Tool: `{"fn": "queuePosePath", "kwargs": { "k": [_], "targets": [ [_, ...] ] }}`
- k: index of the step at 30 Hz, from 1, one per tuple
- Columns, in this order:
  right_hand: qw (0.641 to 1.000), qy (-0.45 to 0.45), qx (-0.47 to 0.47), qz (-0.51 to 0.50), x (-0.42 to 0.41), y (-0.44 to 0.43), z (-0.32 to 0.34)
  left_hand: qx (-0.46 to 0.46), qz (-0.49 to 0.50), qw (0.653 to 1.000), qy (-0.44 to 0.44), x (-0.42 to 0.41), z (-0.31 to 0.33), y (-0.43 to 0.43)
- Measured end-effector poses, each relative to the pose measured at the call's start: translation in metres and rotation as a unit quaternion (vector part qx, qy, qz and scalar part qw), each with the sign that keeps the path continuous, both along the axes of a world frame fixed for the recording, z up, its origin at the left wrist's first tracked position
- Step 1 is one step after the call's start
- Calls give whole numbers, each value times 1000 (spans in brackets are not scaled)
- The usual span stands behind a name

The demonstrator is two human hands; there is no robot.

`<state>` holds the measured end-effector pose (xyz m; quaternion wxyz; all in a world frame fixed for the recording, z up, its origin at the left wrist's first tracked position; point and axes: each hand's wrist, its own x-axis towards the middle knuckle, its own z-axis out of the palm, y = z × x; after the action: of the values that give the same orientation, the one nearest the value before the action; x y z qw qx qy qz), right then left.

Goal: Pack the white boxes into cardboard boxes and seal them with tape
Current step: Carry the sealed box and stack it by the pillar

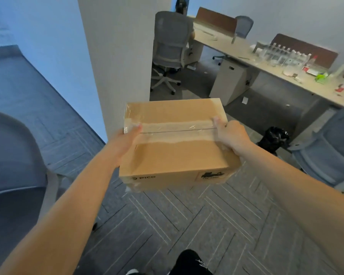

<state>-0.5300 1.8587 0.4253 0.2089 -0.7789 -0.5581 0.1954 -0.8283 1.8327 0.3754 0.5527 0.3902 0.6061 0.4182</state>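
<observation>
The grey carpet floor (pixel 187 225) has thin slanted lines and lots of free room ahead. A smooth white wall (pixel 119 56) ends in a sharp corner just behind the cardboard box (pixel 177 155). The brown, square-edged box is up in the air. Shiny, wrinkly tape (pixel 177 127) crosses its shut top. The left hand (pixel 125 139) and right hand (pixel 230 135) grip its ends, thumbs on top, the other fingers hidden.
</observation>
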Motion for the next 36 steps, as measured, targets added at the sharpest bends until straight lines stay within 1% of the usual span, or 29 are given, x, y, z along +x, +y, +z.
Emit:
{"fn": "queuePosePath", "kwargs": {
  "k": [4, 7, 11, 12, 16, 17, 20, 24, 27, 31, 36],
  "targets": [
    [1000, 1, -3, -6, 32, 67, -19, -6, -11, 1000, -22, 32, 2, 59],
    [1000, -4, -5, 14, 60, 129, -39, -27, 17, 999, -30, 58, -10, 104],
    [998, 7, -12, 59, 89, 216, -64, -17, 65, 997, 27, 94, -26, 158],
    [998, 10, -16, 67, 94, 235, -67, -15, 77, 996, 30, 102, -27, 169],
    [994, 12, -40, 104, 105, 296, -82, -39, 130, 990, -22, 119, -33, 200],
    [992, 13, -42, 116, 106, 308, -87, -41, 135, 990, -23, 121, -35, 204],
    [988, 27, -46, 142, 114, 332, -101, -42, 143, 989, -15, 136, -37, 218],
    [986, 36, -67, 150, 125, 351, -114, -53, 165, 985, -21, 151, -43, 235],
    [983, 48, -69, 166, 131, 365, -124, -58, 167, 984, 2, 157, -52, 243],
    [979, 46, -68, 188, 134, 380, -124, -67, 189, 980, 17, 166, -62, 251],
    [975, 34, -71, 205, 134, 395, -119, -58, 202, 978, -4, 172, -64, 261]
  ]
}}
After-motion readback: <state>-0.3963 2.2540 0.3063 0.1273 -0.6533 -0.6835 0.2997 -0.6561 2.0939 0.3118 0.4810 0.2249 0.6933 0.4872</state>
